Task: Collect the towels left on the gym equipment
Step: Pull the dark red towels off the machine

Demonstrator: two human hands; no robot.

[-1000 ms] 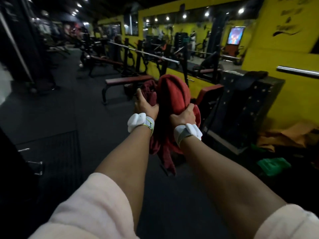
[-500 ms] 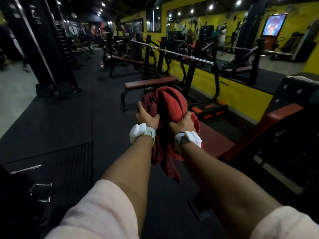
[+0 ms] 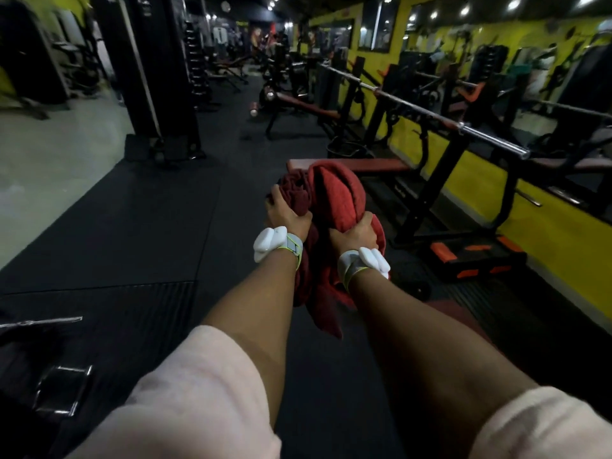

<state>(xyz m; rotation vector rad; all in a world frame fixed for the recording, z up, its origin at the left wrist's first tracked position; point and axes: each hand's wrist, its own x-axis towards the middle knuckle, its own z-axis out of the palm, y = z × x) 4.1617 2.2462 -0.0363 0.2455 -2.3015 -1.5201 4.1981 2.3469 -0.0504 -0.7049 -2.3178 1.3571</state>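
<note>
Left hand (image 3: 287, 212) grips a bunched dark maroon towel (image 3: 295, 190), its fingers curled round the folds, while the right hand (image 3: 356, 231) is clamped on a brighter red towel (image 3: 337, 193) that arches up over the knuckles. Both towels are held out in front of the person at arm's length, pressed against each other, with loose ends hanging down between and below the wrists. Each wrist carries a white band (image 3: 276, 244) with a bulky white piece on it, and pale pink sleeves (image 3: 198, 392) cover the upper arms. Just beyond the towels stands a flat bench with a red pad (image 3: 381, 165), set under a steel barbell (image 3: 440, 119) that rests on a black rack. A black and orange step platform (image 3: 477, 256) lies on the dark rubber floor (image 3: 159, 226) to the right, near the yellow wall (image 3: 543, 213). More benches and machines line the aisle farther back, blurred.
</note>
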